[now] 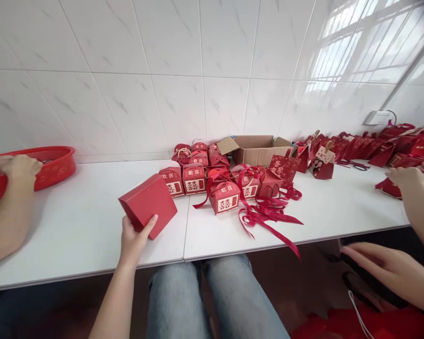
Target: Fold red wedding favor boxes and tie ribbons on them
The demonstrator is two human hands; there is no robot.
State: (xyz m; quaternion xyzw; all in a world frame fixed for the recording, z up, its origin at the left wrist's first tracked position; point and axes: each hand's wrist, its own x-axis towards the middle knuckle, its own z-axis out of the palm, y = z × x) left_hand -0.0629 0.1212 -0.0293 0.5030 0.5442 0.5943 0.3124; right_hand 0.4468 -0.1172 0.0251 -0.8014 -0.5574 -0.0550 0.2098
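My left hand (134,238) grips a plain red box (148,205) by its lower corner, tilted just above the white table (74,226). My right hand (392,273) is low at the right, below the table edge, fingers stretched out flat and holding nothing, above a red bag (371,325) with a white cord. Several folded red gift boxes with gold characters (224,197) stand in a group at the table's middle, beside loose red ribbons (268,214).
An open cardboard box (256,148) stands by the tiled wall. More red boxes and bags (360,148) line the back right. Another person's hand (19,167) rests on a red basket (54,165) at left. A second person's hands (406,176) work at right.
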